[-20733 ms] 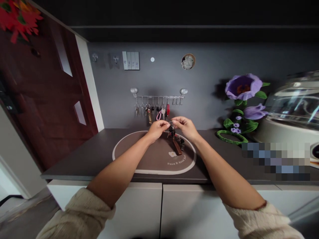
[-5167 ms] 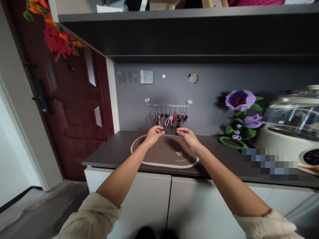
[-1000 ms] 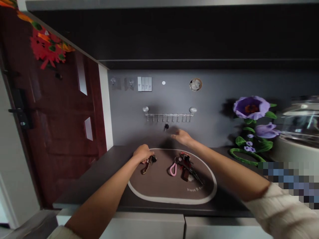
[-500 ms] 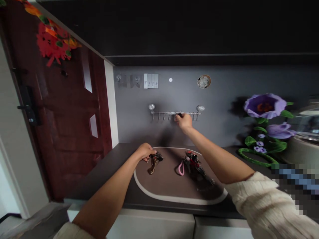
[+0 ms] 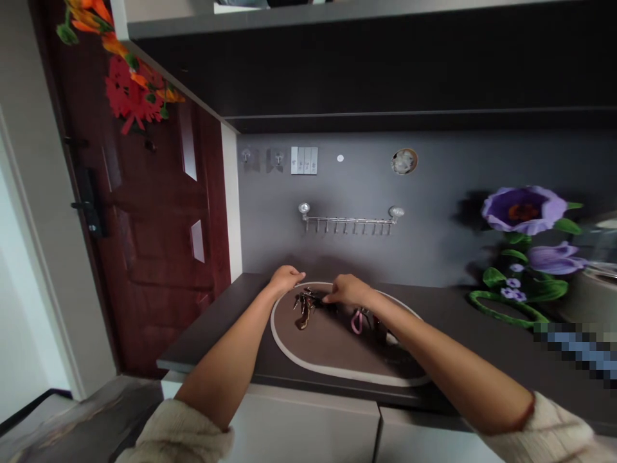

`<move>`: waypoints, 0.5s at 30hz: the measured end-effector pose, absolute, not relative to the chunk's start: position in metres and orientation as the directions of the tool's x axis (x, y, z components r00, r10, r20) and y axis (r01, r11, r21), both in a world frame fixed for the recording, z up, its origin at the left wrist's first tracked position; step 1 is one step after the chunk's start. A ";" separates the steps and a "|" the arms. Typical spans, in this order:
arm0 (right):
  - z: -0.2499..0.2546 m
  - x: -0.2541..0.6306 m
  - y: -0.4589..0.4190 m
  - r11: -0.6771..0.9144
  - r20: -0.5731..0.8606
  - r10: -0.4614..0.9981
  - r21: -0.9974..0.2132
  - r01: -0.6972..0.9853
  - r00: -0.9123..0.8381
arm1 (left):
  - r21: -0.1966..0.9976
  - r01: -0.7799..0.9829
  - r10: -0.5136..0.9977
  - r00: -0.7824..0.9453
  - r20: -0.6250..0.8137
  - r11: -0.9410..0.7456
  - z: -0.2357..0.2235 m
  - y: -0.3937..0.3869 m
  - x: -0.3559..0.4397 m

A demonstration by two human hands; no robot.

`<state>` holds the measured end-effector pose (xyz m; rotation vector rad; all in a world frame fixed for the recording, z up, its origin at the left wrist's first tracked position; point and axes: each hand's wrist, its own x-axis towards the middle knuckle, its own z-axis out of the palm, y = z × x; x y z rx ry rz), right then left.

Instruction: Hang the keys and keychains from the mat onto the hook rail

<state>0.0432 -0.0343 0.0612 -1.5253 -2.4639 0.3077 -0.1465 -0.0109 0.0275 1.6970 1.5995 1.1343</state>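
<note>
Over on the left, the left hand (image 5: 285, 280) hovers by the mat's rim, half curled with its thumb out; I can't tell if it holds anything. Just below lie a bunch of keys (image 5: 303, 310) on the brown mat (image 5: 322, 344), which covers part of the worktop (image 5: 212, 328). Next, the right hand (image 5: 348, 290) has its fingertips nearly together at some dark keys (image 5: 328, 305), their grip unclear. A pink loop (image 5: 357, 322) lies further right.

Appliance (image 5: 595, 292) cut off at right, mat lettering (image 5: 396, 361) blurred, right fingers' (image 5: 330, 298) hold unclear
</note>
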 end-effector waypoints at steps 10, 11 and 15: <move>0.081 0.087 -0.018 0.132 0.089 0.657 -0.991 -0.002 -0.748 | 0.968 -0.188 0.850 0.470 0.239 -0.169 0.039 -0.021 -0.143; 0.076 0.091 -0.013 0.077 0.086 0.665 -0.996 -0.046 -0.742 | 0.974 -0.185 0.848 0.489 0.204 -0.128 0.037 -0.020 -0.143; 0.056 0.100 -0.002 -0.023 0.030 0.734 -0.997 -0.069 -0.678 | 0.994 -0.097 0.890 0.449 0.082 -0.043 0.030 -0.015 -0.146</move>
